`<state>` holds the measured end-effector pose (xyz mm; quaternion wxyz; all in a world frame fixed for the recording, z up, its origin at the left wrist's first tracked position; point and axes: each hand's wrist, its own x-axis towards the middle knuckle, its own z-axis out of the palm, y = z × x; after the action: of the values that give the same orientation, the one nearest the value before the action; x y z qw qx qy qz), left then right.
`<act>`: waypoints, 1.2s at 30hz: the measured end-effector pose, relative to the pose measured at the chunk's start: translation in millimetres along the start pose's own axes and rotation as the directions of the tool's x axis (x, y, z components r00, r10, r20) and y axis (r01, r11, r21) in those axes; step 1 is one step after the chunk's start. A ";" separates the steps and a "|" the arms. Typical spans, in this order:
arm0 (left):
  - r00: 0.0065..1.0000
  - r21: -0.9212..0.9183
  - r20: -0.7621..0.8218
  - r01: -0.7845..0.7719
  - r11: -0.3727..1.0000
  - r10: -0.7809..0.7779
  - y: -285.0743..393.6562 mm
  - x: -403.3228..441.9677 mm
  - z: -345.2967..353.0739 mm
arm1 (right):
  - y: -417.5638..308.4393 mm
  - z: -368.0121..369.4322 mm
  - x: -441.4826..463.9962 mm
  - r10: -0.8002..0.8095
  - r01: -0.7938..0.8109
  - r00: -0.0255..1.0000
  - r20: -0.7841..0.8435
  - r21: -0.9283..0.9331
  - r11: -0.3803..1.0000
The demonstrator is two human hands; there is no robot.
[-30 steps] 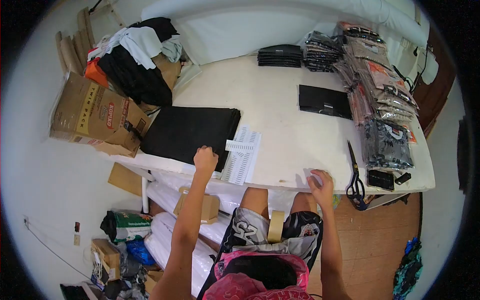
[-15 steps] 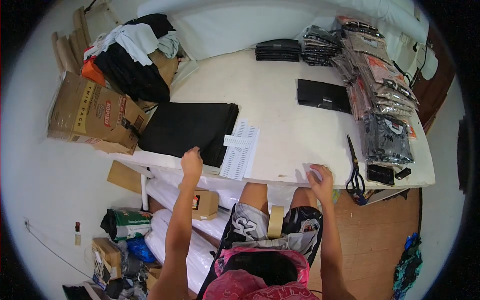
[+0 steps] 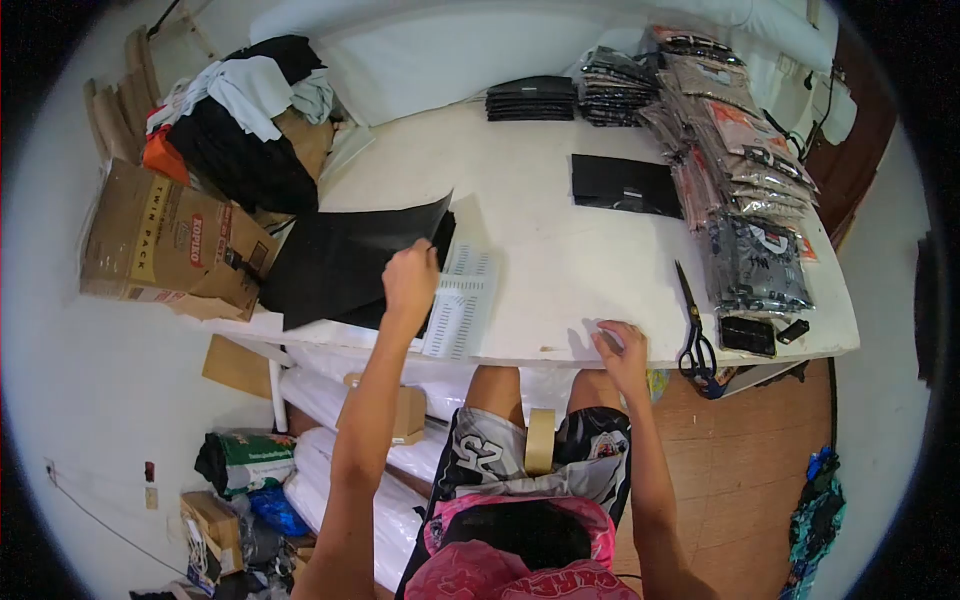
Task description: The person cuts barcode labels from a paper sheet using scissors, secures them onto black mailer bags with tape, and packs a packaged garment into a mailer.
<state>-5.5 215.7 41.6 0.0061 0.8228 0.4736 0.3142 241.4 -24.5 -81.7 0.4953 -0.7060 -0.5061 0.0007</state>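
Observation:
My left hand [image 3: 410,284] is closed on the edge of a thin black sheet [image 3: 345,255], whose near right side is lifted and bowed. Beneath it lies a stack of similar flat black sheets, mostly covered. White label sheets [image 3: 459,315] with rows of small dark marks lie just right of the stack, partly behind my wrist. At the table's front edge rests my right hand [image 3: 622,352], fingers apart and holding nothing. Black-handled scissors [image 3: 692,335] lie to its right.
On the white table [image 3: 520,220], a flat black packet [image 3: 626,185] lies toward the back right. Piles of bagged garments [image 3: 735,130] line the right side. A cardboard box [image 3: 165,240] and a heap of clothes [image 3: 240,140] stand left. A black phone-like object [image 3: 747,337] lies near the scissors.
My left hand has moved up and right, raising the top black sheet off the stack. The right hand stays at the table edge. The whole view has shifted slightly.

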 end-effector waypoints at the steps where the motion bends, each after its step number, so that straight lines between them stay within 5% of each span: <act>1: 0.999 -0.029 0.039 0.014 0.999 -0.013 14.5 8.4 9.9 | 1.0 1.8 -2.3 0.027 -0.027 1.000 0.013 0.027 0.999; 3: 0.995 -0.103 0.100 -0.018 0.995 0.029 46.0 25.8 37.7 | 1.3 15.9 -5.6 0.046 -0.047 0.999 0.029 0.046 0.998; 5: 0.985 -0.161 0.122 -0.099 0.982 0.120 87.1 42.5 75.2 | -6.4 41.3 -8.5 0.278 -0.294 0.955 0.100 0.404 0.866; 7: 0.955 -0.312 0.250 -0.075 0.947 0.159 144.7 53.7 87.5 | -47.4 44.5 8.8 0.343 -0.387 0.922 0.180 0.387 0.837; 9: 0.978 -0.491 0.069 -0.140 0.860 0.199 188.2 67.1 132.5 | -62.4 59.2 30.2 0.512 -0.607 0.788 0.342 0.576 0.548; 12: 0.916 -0.748 0.203 -0.083 0.659 0.345 228.7 84.2 147.9 | -32.9 69.2 62.3 0.533 -0.638 0.756 0.381 0.610 0.470; 14: 0.887 -0.890 0.040 -0.177 0.420 0.460 237.0 88.2 162.2 | -10.6 62.3 81.8 0.591 -0.633 0.738 0.325 0.635 0.442; 17: 0.893 -0.953 0.158 0.027 0.301 0.421 216.8 77.6 125.9 | 30.3 47.1 108.1 0.688 -0.605 0.701 0.188 0.668 0.434; 19: 0.836 -0.877 0.245 -0.025 0.479 0.491 181.2 59.9 102.3 | 56.4 29.9 126.1 0.697 -0.602 0.684 0.216 0.706 0.372; 22: 0.711 -0.734 0.329 -0.221 0.642 0.621 118.8 26.8 101.2 | 69.2 7.6 129.8 0.752 -0.605 0.658 0.025 0.612 0.509; 23: 0.665 -0.689 0.368 -0.273 0.671 0.649 100.9 17.0 98.4 | 72.0 4.9 125.0 0.522 -0.438 0.749 -0.409 0.285 0.852; 24: 0.655 -0.644 0.383 -0.316 0.696 0.652 81.6 5.7 102.7 | 73.5 1.8 122.7 0.085 -0.272 0.752 -0.654 -0.190 0.943; 26: 0.645 -0.602 0.399 -0.352 0.717 0.652 53.8 -13.0 105.7 | 15.0 -21.9 93.3 -0.117 -0.053 0.856 -0.503 -0.311 0.949; 27: 0.624 -0.572 0.449 -0.350 0.742 0.640 44.8 -19.1 104.2 | 17.3 -17.4 74.5 -0.094 0.055 0.966 -0.242 -0.163 0.985; 28: 0.602 -0.539 0.502 -0.343 0.769 0.621 37.2 -24.8 103.9 | 13.3 -14.3 57.9 -0.111 0.110 0.993 0.046 0.017 0.994; 29: 0.600 -0.540 0.514 -0.329 0.775 0.613 30.3 -29.1 105.2 | 9.2 -9.7 39.7 -0.201 0.200 0.965 0.168 0.025 0.980; 31: 0.601 -0.592 0.487 -0.305 0.746 0.633 25.8 -28.2 103.5 | -0.1 -8.4 22.7 -0.367 0.395 0.894 0.256 -0.067 0.916; 36: 0.628 -0.507 0.410 -0.446 0.738 0.661 29.8 -37.2 110.2 | 24.8 -4.6 16.6 -0.256 0.298 0.928 0.272 -0.127 0.946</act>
<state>62.0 201.9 -56.7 0.1968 0.9675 0.1019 0.1219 269.5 -15.8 -88.4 0.3615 -0.6602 -0.6580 -0.0222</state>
